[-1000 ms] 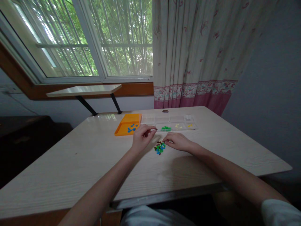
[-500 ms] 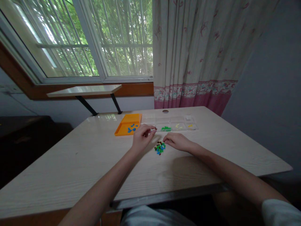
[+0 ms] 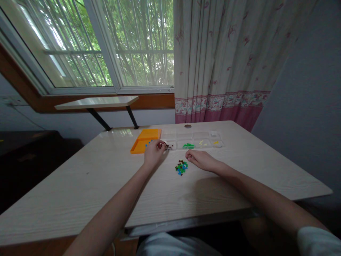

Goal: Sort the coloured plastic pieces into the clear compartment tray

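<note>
A small heap of mixed beads point(image 3: 181, 167), green, blue and dark brown, lies on the pale wooden table point(image 3: 93, 185). Behind it stands a clear compartment box point(image 3: 195, 140) with green beads point(image 3: 188, 145) and yellow ones in separate cells. My left hand point(image 3: 153, 152) reaches to the box's left end, fingers pinched over dark beads there. My right hand point(image 3: 199, 159) rests curled on the table just right of the heap, fingertips pressed together. An orange tray point(image 3: 145, 139) with blue beads sits left of the box, partly hidden by my left hand.
A small dark round object point(image 3: 188, 126) lies at the table's far edge. A narrow shelf on brackets point(image 3: 97, 102) juts out under the window behind the table. A curtain point(image 3: 218, 60) hangs at the back right.
My left hand has moved forward and left, from beside the heap to the left end of the clear box. My right hand has hardly moved.
</note>
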